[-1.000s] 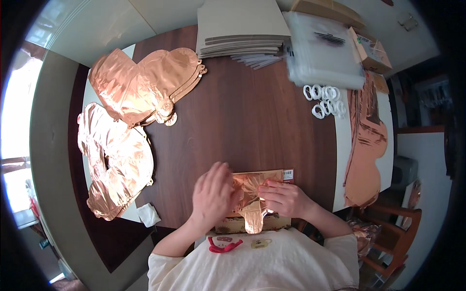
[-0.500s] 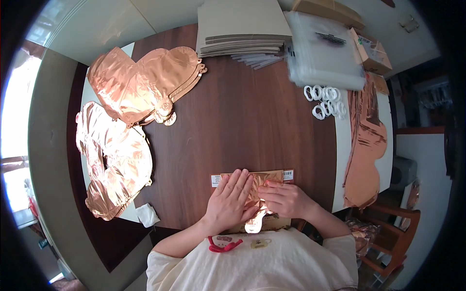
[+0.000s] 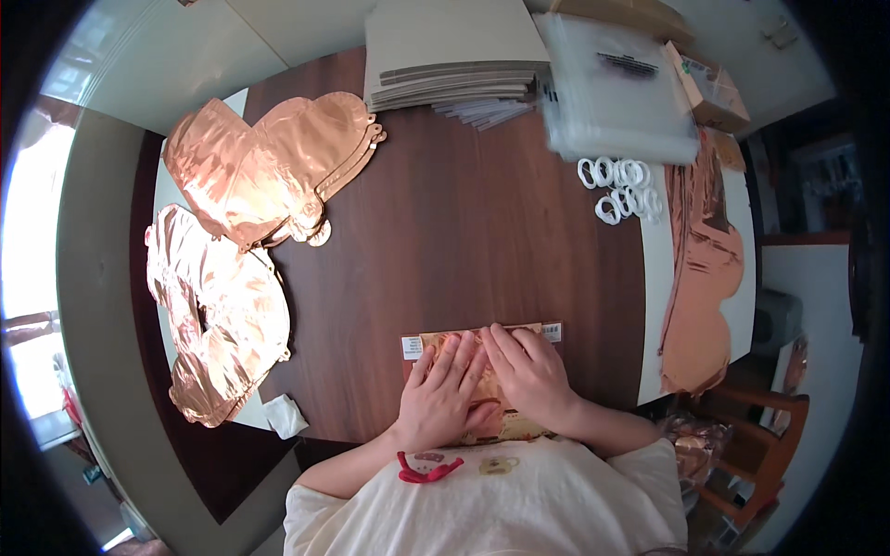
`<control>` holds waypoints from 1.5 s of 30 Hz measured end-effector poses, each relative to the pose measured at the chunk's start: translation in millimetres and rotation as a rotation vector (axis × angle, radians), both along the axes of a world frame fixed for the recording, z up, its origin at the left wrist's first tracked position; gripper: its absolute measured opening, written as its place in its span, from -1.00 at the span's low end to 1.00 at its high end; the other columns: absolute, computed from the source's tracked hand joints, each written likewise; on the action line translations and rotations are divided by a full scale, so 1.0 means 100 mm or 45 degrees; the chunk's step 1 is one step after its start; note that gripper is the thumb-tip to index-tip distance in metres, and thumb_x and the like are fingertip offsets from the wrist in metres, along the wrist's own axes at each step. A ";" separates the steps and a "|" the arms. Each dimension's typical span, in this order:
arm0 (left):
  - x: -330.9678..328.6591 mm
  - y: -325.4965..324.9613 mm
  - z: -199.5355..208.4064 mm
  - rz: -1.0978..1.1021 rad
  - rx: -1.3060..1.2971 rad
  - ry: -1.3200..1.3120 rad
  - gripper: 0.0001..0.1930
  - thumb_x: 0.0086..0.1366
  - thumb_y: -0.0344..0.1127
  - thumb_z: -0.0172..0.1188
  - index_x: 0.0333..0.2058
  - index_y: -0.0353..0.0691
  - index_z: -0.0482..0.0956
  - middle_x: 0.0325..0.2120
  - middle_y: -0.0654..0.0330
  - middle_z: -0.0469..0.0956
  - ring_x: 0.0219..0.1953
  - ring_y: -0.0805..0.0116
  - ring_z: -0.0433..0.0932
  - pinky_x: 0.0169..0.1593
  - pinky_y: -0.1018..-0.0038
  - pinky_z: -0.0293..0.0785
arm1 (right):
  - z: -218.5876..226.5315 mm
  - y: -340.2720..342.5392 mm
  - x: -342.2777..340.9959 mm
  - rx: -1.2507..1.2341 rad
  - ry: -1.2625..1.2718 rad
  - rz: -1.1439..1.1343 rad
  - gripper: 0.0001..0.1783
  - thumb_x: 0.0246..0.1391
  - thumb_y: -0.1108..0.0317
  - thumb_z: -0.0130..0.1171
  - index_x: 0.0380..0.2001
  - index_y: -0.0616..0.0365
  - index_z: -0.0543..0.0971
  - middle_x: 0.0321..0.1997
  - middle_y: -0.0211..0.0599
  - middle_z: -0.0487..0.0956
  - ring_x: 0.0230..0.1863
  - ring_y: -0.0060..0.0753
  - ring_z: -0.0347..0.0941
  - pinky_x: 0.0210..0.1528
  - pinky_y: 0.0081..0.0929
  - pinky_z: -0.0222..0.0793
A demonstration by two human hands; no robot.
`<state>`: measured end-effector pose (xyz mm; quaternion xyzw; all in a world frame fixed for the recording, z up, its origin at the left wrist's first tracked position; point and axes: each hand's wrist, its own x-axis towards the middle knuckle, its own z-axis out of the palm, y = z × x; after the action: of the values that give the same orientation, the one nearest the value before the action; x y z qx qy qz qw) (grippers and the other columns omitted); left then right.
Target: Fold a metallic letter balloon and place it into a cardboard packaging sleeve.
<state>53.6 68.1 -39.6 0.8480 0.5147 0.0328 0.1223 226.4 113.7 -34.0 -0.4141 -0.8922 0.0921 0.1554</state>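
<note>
Both my hands lie flat, palms down, on a folded copper-coloured foil balloon (image 3: 489, 384) at the near edge of the table. The fingers of my left hand (image 3: 439, 389) are stretched out over its left part. My right hand (image 3: 535, 378) rests beside it with extended fingers, and the fingertips of the two hands nearly meet. Under the foil lies a printed card (image 3: 412, 348), its white-labelled corners showing on both sides. Most of the foil is hidden by my hands.
Flat copper foil balloons lie in two piles (image 3: 269, 167) (image 3: 222, 306) at the left, near a crumpled white tissue (image 3: 284, 416). Grey cardboard sheets (image 3: 454, 37), clear plastic bags (image 3: 612, 102) and white ribbon coils (image 3: 623, 185) sit at the back. More foil (image 3: 700, 287) lies right.
My right hand has gone from bent fingers at the foil's edge to lying flat, further left and forward. The foil tail at the near edge is no longer visible. The view has shifted slightly.
</note>
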 end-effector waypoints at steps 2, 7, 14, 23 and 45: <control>0.01 0.01 0.01 0.024 0.016 -0.001 -0.28 0.18 0.22 -0.05 0.16 -0.20 0.33 0.24 0.11 0.21 0.27 0.23 0.19 0.31 0.22 -0.02 | -0.02 0.01 0.00 0.025 0.033 0.005 -0.55 -0.09 0.40 0.09 -0.07 0.33 0.52 -0.03 -0.16 0.48 -0.08 -0.28 0.38 -0.07 -0.39 0.40; -0.04 0.12 0.10 0.045 0.037 -0.097 -0.35 0.14 0.07 0.09 0.11 -0.25 0.38 0.07 0.10 0.36 -0.03 0.28 0.38 -0.01 0.34 0.30 | -0.04 -0.01 0.01 0.085 -0.043 0.045 -0.56 -0.10 0.40 0.09 -0.08 0.34 0.53 -0.02 -0.13 0.48 -0.09 -0.28 0.38 -0.05 -0.37 0.41; 0.02 0.19 -0.02 0.115 0.217 -0.098 -0.45 0.10 -0.16 0.22 0.05 -0.30 0.44 -0.29 0.18 0.39 -0.31 0.36 0.39 -0.35 0.46 0.36 | -0.05 -0.01 0.01 0.107 -0.001 0.033 -0.59 -0.09 0.40 0.10 -0.11 0.33 0.55 -0.05 -0.14 0.49 -0.12 -0.29 0.41 -0.09 -0.40 0.43; 0.06 0.18 -0.02 0.151 0.289 -0.038 -0.41 0.08 -0.13 0.24 0.03 -0.41 0.43 -0.49 0.22 0.35 -0.50 0.39 0.38 -0.49 0.46 0.32 | -0.06 0.02 0.09 0.193 -0.030 -0.063 -0.62 -0.07 0.34 0.19 -0.14 0.25 0.55 -0.14 -0.25 0.53 -0.11 -0.33 0.44 -0.13 -0.41 0.42; -0.07 0.09 0.03 0.342 0.258 0.090 -0.32 0.08 -0.02 0.22 0.02 -0.50 0.41 -0.57 0.23 0.32 -0.56 0.37 0.35 -0.61 0.48 0.28 | -0.15 -0.18 0.31 0.181 -0.168 -0.203 -0.37 0.04 -0.08 0.13 0.09 0.11 0.44 0.25 -0.31 0.35 0.16 -0.12 0.33 0.11 -0.16 0.22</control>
<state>46.7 76.9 -36.4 0.7803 0.6213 0.0708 0.0126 257.3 96.0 -49.3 -0.4767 -0.8690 -0.0114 0.1321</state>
